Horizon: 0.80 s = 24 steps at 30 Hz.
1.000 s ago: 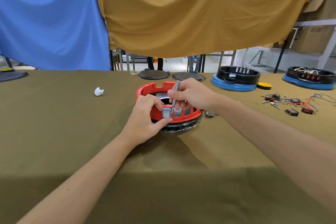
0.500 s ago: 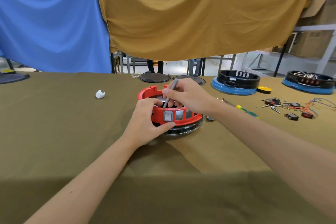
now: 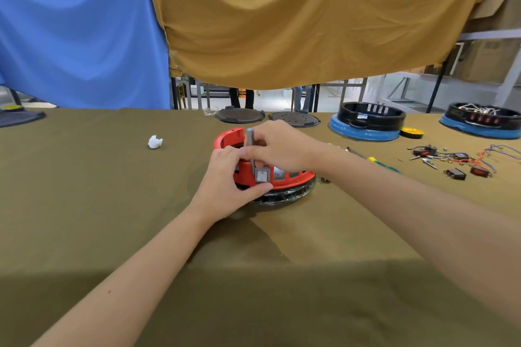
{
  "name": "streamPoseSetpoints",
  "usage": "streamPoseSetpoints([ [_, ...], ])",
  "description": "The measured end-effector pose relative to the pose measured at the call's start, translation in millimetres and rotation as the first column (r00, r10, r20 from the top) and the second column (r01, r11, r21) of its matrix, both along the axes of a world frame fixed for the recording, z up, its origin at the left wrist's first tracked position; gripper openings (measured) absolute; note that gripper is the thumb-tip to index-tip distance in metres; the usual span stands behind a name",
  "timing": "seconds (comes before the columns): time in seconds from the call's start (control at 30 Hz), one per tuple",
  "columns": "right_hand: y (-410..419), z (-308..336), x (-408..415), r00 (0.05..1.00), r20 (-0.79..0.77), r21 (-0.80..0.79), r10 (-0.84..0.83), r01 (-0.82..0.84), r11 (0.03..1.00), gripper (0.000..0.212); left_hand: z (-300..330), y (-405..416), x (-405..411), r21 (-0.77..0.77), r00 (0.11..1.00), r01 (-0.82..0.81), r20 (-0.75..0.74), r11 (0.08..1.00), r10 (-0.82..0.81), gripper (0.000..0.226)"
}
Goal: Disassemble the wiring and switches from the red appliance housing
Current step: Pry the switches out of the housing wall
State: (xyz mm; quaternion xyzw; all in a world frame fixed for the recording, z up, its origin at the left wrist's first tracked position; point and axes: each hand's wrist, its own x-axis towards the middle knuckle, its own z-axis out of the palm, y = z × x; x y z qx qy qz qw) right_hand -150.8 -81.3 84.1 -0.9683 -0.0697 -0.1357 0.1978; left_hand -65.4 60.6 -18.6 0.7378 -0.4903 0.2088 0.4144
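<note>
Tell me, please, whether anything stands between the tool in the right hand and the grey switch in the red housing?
Nothing visible does: the grey tool held by the right hand reaches down to the grey switch in the red housing, which the left hand grips.

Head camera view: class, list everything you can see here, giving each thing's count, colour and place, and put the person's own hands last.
red appliance housing: one, red, table centre
rocker switch: one, grey, housing front wall
grey tool: one, upright above switch
black-and-blue housings: two, far right
round lids: two, dark, behind housing
yellow disc: one, between black housings
screwdriver: one, yellow-green handle, right
loose switches and wires: several, right
white wad: one, left
table cloth: olive
hanging cloths: blue, mustard
left hand: grips housing
right hand: holds tool
</note>
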Motion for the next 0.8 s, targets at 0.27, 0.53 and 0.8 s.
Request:
streamPoseSetpoints([
  [0.27, 1, 2, 5, 1.0, -0.006, -0.081, 0.011, -0.011, 0.997, 0.036, 0, 0, -1, 0.022, 0.999, -0.043, 0.02, 0.999, 0.043, 0.059],
  [0.53, -2, 9, 9, 0.999, -0.043, -0.08, -0.005, 0.001, 0.997, 0.032, 2, 1, -3, 0.048, 1.0, -0.029, -0.008, 0.998, 0.029, 0.062],
  [0.8, 3, 8, 11, 0.984, -0.172, -0.123, -0.036, 0.015, 0.992, 0.039, 1, 2, 1, 0.049, 0.998, -0.052, -0.018, 0.997, 0.053, 0.069],
])
